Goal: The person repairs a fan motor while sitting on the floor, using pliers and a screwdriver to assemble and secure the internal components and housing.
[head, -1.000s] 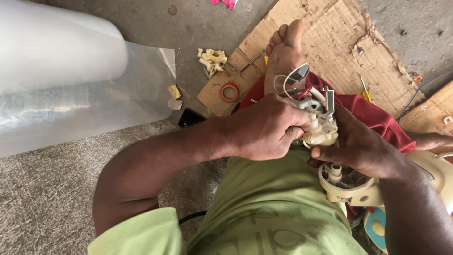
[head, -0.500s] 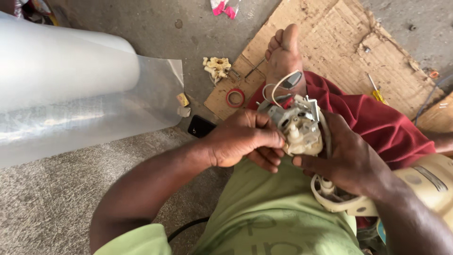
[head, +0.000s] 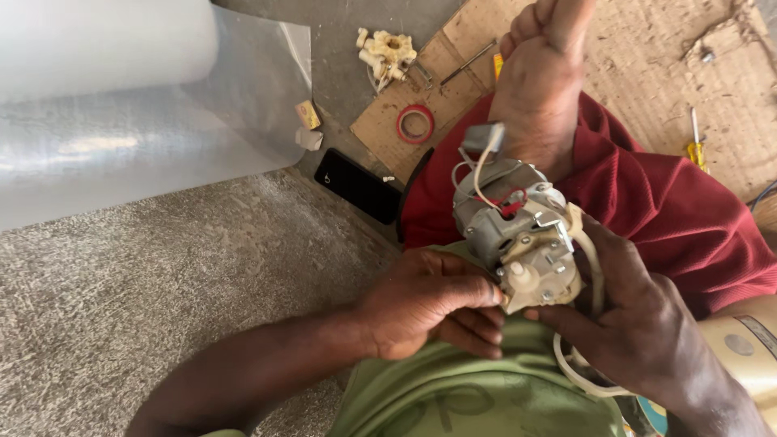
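Gripping the motor [head: 518, 243] between both hands [head: 429, 311] [head: 631, 324], we risk snagging its loose wires [head: 486, 166] or dropping it.

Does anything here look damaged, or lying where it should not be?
Yes. The cardboard sheet on the floor is torn and frayed along its edges. The small motor held between the left hand and right hand has loose wires sticking out. A black phone lies on the bare floor.

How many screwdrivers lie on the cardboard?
1: a yellow-handled screwdriver at the cardboard's right side, beyond the red cloth. A plain metal rod lies near the red tape roll; others may be hidden.
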